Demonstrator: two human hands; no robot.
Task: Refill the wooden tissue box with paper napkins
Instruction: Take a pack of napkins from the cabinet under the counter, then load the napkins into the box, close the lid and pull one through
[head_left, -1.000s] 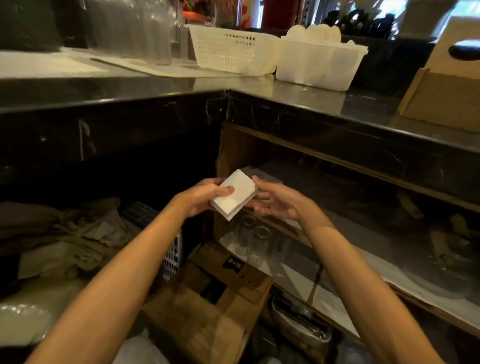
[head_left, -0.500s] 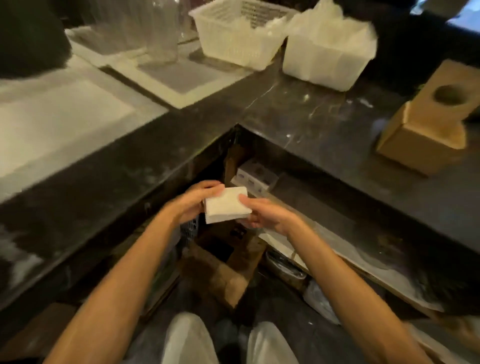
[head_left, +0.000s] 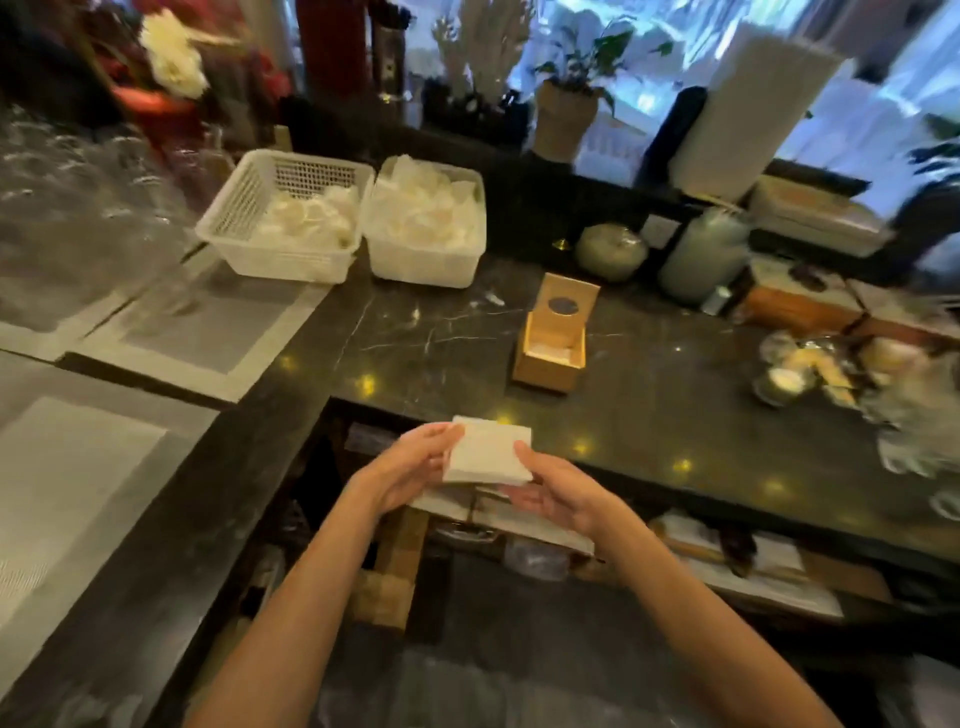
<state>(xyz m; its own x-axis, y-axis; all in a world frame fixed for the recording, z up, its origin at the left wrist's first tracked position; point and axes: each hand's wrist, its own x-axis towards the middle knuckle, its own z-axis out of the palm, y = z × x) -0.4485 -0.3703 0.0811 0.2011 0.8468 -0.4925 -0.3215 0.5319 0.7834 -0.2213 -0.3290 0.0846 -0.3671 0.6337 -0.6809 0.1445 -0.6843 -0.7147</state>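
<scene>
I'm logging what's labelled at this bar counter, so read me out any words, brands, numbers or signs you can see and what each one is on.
No text can be read in this picture.
Wooden tissue box: plain wood, no lettering visible.
Stack of napkins held between the left hand and right hand: blank white.
White baskets: no labels visible.
Boxes under the dark counter: too blurred to tell.

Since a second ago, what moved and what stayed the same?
The napkin stack came up from beside the under-counter shelves to the edge of the dark counter, and the view rose with it. The left hand and right hand kept holding it between them the whole time; nothing was let go. The wooden tissue box stayed on the counter with its lid up, napkins not yet in.
</scene>
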